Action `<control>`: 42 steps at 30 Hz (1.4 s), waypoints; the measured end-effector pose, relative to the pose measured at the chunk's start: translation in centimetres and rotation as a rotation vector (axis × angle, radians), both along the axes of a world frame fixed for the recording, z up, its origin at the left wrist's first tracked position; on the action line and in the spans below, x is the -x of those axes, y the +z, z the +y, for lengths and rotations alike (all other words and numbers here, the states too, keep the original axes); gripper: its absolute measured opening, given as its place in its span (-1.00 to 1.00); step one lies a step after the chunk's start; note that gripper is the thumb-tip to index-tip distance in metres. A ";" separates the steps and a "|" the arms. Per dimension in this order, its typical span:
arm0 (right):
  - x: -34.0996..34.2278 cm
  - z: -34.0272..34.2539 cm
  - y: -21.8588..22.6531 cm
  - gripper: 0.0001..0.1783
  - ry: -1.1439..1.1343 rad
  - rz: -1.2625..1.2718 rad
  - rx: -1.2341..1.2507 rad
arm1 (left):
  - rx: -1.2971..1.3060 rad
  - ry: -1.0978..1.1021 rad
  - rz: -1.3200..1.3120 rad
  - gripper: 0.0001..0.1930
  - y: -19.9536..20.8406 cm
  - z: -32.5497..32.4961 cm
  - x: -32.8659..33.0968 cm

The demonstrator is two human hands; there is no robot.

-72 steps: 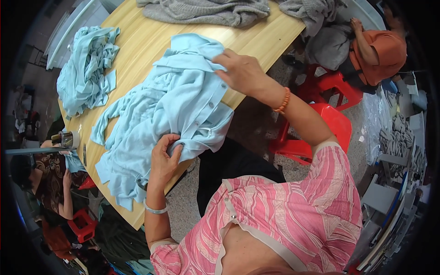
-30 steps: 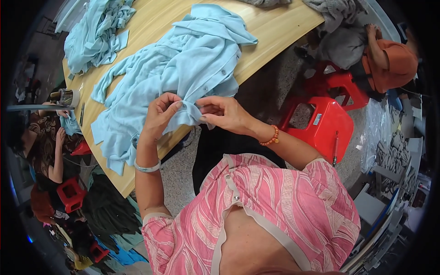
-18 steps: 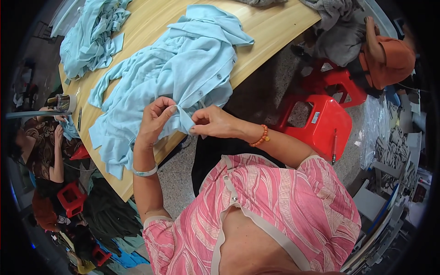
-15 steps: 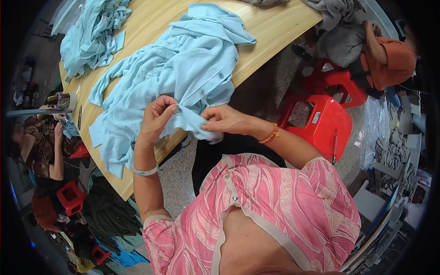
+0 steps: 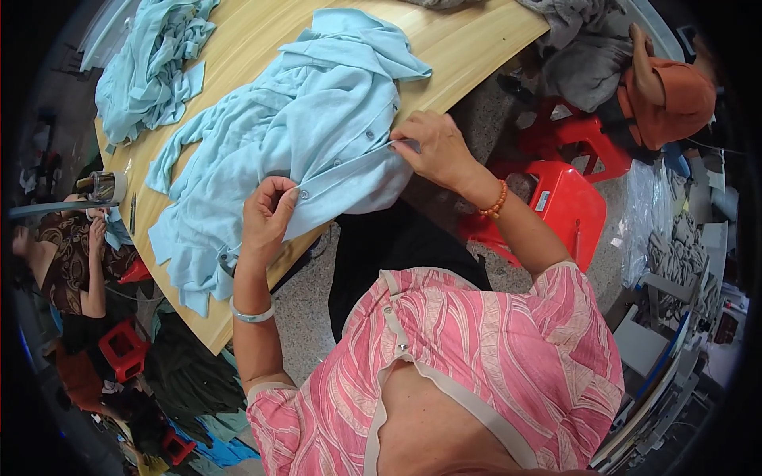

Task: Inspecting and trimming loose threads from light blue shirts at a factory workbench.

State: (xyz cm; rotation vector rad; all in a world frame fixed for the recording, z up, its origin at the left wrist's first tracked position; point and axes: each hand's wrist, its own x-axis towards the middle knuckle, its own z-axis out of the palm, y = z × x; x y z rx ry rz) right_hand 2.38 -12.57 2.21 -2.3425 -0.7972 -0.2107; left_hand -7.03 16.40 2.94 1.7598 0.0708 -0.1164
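Observation:
A light blue shirt (image 5: 317, 111) lies loosely bunched on the wooden table (image 5: 476, 47), its button strip running between my two hands. My left hand (image 5: 268, 210) pinches the strip beside a dark button (image 5: 305, 193). Farther up and to the right, my right hand (image 5: 432, 147) grips the same edge between thumb and fingers, close to another button (image 5: 370, 136). The stretch of cloth between them is drawn fairly straight and hangs partly over the table's near edge.
More light blue garments (image 5: 151, 71) are heaped at the far left of the table, near a clear cup (image 5: 107, 186) and a thin dark pen-like tool (image 5: 132, 213). Red stools (image 5: 559, 210) stand at the right. A person in orange (image 5: 671, 99) handles grey cloth; another person (image 5: 71, 258) sits at left.
My right hand has moved up and away to the upper right, now on the shirt's edge. The folded-up corner is spread out along the button strip. My left hand shifted slightly down.

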 end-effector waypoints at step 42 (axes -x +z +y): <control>0.4 4.7 1.0 -0.74 0.387 0.999 -0.365 | -0.550 -0.067 -0.147 -0.82 1.6 -5.0 -1.1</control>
